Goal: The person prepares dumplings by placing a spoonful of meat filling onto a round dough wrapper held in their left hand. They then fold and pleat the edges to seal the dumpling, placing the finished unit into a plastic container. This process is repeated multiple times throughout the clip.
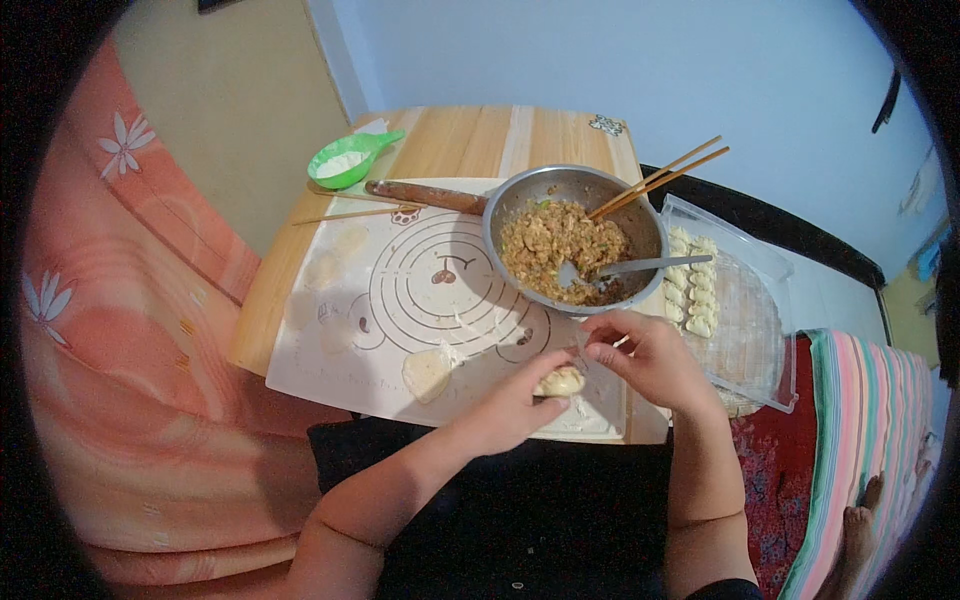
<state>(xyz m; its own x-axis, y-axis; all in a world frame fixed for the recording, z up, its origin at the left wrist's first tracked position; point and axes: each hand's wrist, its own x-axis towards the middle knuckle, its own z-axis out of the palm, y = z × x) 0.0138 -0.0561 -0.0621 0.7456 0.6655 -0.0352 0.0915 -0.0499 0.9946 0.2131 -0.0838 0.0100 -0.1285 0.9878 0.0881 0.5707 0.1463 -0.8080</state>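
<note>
My left hand (520,400) is closed round a pleated dumpling (562,382), near the front right of the white mat. Just right of it, my right hand (645,355) has its fingers bent, with a gap at the thumb and nothing visible in them. A round dough wrapper (428,374) lies on the mat (320,365) left of my hands. Beyond them stands a steel bowl (490,240) of minced filling (560,240). A spoon (655,264) rests in the filling, and a pair of chopsticks (665,178) leans over the rim.
Right of the bowl, a tray (755,320) holds rows of dumplings (690,285). A rolling pin (430,195) lies behind the mat, near a green scoop of flour (340,172). Thin sticks (350,215) lie at left. A striped cloth (850,430) and another person's foot (858,535) are at right.
</note>
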